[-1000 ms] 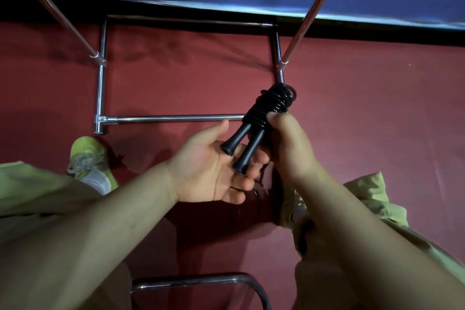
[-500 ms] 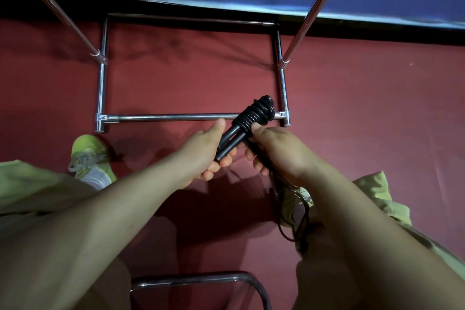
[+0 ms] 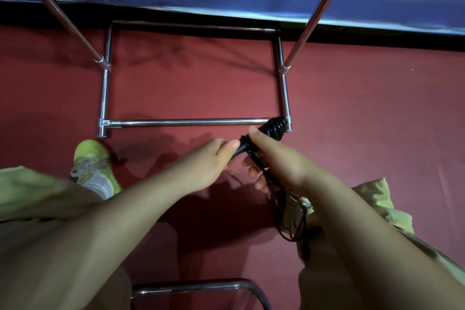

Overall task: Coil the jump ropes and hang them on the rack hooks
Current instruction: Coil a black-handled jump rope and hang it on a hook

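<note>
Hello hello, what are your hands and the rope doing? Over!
Left hand and right hand both gripping black jump rope, cord wound round its handles. Loose loop dangling below. Not yet on rack. Nothing blocking.

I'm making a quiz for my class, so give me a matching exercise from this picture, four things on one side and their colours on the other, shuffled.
Things:
1. jump rope
2. rack base bar
3. shoe
4. floor

Colours:
A. dark red
B. black
C. yellow-green
D. shiny silver

Pairs: 1-B, 2-D, 3-C, 4-A
</note>
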Demonstrator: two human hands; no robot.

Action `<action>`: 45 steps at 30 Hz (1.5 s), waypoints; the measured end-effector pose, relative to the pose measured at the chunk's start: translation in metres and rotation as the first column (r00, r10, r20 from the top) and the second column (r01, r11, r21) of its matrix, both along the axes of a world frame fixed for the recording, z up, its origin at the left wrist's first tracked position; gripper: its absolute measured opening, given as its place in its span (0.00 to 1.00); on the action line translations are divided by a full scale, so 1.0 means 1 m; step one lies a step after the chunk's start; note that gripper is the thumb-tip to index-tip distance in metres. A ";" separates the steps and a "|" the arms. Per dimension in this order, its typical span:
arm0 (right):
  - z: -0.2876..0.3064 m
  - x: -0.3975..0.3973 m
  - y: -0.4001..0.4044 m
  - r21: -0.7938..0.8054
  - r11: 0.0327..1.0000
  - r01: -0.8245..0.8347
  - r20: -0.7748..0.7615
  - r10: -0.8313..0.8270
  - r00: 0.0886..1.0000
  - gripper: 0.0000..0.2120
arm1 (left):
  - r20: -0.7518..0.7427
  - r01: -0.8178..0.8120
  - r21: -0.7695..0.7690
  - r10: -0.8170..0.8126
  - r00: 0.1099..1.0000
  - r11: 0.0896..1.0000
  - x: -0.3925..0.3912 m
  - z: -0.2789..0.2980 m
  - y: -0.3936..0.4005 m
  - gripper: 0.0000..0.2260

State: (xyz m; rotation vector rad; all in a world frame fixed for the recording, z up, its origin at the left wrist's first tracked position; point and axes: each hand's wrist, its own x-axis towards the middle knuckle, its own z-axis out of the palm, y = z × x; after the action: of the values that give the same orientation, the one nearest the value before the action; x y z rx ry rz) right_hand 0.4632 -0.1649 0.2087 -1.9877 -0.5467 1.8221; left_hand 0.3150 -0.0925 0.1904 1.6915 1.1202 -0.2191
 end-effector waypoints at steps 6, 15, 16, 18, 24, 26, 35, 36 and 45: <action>0.002 -0.004 0.005 0.260 0.962 0.082 0.159 -0.127 0.979 0.17 | 0.117 -0.107 -0.322 0.152 0.982 0.941 0.002 0.002 0.002 0.10; 0.002 -0.003 -0.002 0.352 0.871 0.344 -0.350 -0.219 0.911 0.24 | 0.252 0.158 -0.962 0.512 0.821 0.221 -0.006 0.013 -0.005 0.34; 0.003 -0.002 -0.002 0.342 0.873 0.348 -0.388 -0.206 0.898 0.24 | 0.256 0.182 -0.965 0.553 0.793 0.187 -0.007 0.015 -0.006 0.34; 0.003 0.002 -0.001 0.346 0.900 0.266 -0.372 -0.129 0.919 0.21 | 0.244 0.187 -0.970 0.608 0.755 0.157 -0.007 0.016 -0.011 0.34; 0.003 0.013 0.000 0.319 0.947 0.045 -0.299 0.055 0.953 0.28 | 0.216 0.115 -0.972 0.592 0.777 0.203 -0.007 0.022 -0.012 0.34; 0.005 0.014 -0.001 0.334 0.942 0.009 -0.298 0.097 0.950 0.25 | 0.229 0.078 -0.956 0.559 0.797 0.281 -0.007 0.022 -0.009 0.33; 0.011 0.016 -0.003 0.279 0.954 -0.106 -0.180 0.160 0.971 0.27 | 0.266 0.079 -0.883 0.354 0.897 0.463 -0.009 0.023 0.005 0.29; 0.012 0.016 -0.003 0.270 0.954 -0.135 -0.130 0.175 0.976 0.27 | 0.269 0.088 -0.873 0.324 0.907 0.480 -0.011 0.022 0.006 0.29; 0.004 0.014 -0.001 0.149 0.943 -0.298 0.206 0.265 0.942 0.27 | 0.251 0.053 -0.687 0.168 0.953 0.724 -0.010 0.024 0.005 0.26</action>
State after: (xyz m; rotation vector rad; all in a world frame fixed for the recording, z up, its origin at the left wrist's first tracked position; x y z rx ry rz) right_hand 0.4769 -0.1661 0.2128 -2.0479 -1.0635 1.6819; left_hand 0.3053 -0.0880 0.2144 0.9671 0.7231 -0.2883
